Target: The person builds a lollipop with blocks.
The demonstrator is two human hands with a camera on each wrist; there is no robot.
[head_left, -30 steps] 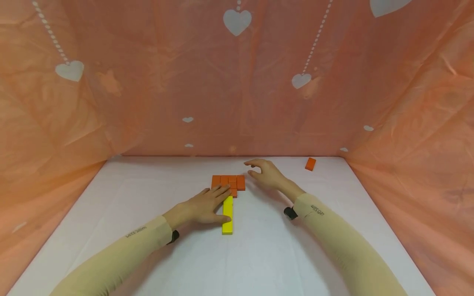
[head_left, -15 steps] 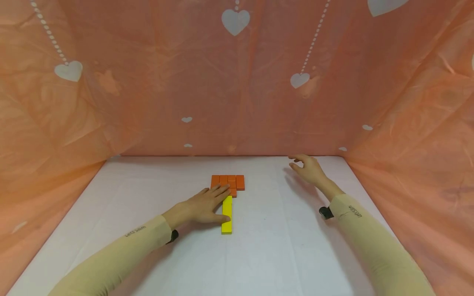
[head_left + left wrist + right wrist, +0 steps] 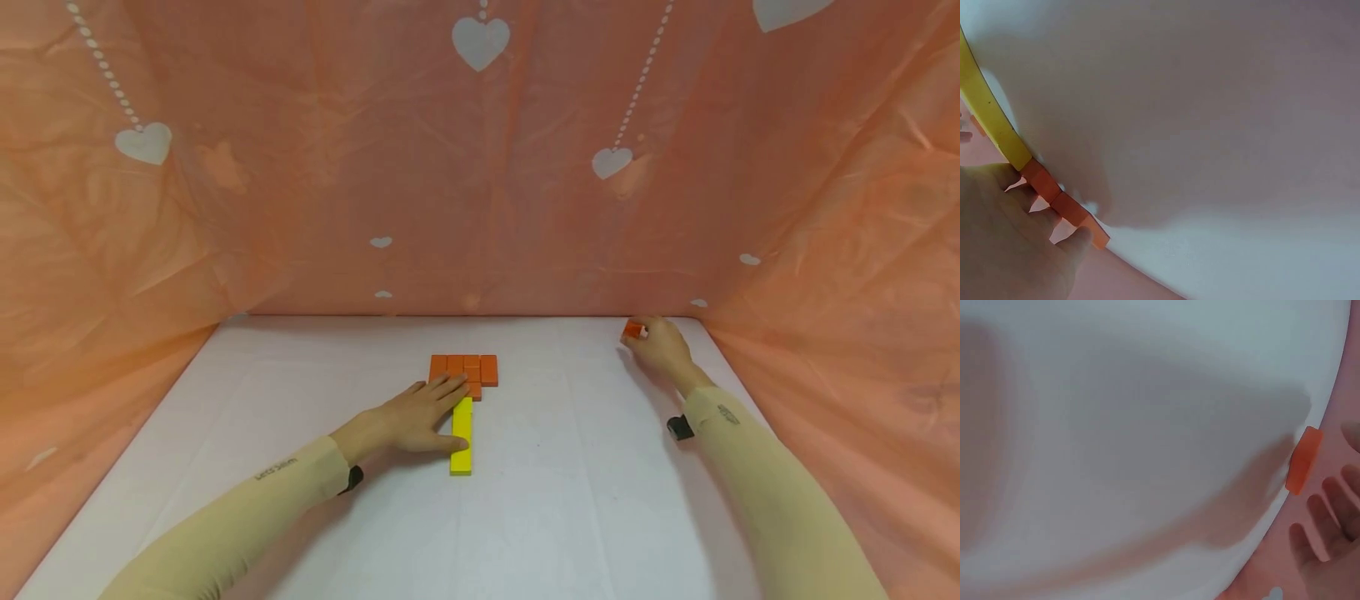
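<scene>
My left hand (image 3: 420, 417) lies with spread fingers over a flat group of orange blocks (image 3: 488, 370) and a long yellow block (image 3: 462, 421). Its thumb rests on the yellow block and the fingertips cover part of the orange group. In the left wrist view the yellow block (image 3: 997, 122) meets the orange row (image 3: 1067, 209) end to end, with the fingers along one side. Far right, my right hand (image 3: 663, 346) is at a single orange block (image 3: 633, 329), thumb and forefinger around it. The right wrist view shows spread fingers (image 3: 1329, 515) apart from that orange block (image 3: 1304, 460).
A white-covered table (image 3: 547, 517) lies under both hands. Pink-orange cloth (image 3: 420, 167) with heart prints rises behind it and on both sides. The single orange block is close to the table's back edge.
My right hand has moved right, from beside the orange group to the single orange block near the back edge. The left hand has stayed in place.
</scene>
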